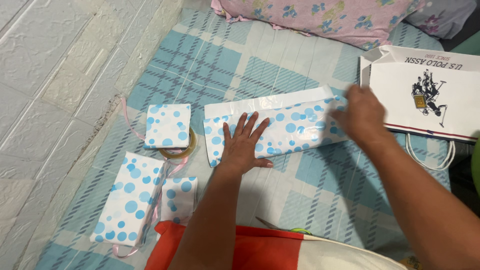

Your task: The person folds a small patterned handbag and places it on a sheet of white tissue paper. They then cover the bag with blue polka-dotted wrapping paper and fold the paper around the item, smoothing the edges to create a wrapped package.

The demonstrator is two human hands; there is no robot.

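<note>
One head-worn camera looks steeply down, close over the bedsheet (310, 185).

A bed (280, 200) filled most of the view, covered by a sheet (220, 60) in a blue and white plaid. Along its left edge ran a wall (55, 75) of white embossed brick-pattern panels, some tinged yellow, with a worn, grubby seam where it met the mattress. At the head of the bed lay a pink pillow (320, 15) with blue flowers, and beside it in the top right corner a grey one (440, 17) with a floral print. The light was even and soft, throwing only faint shadows on the sheet.
</note>
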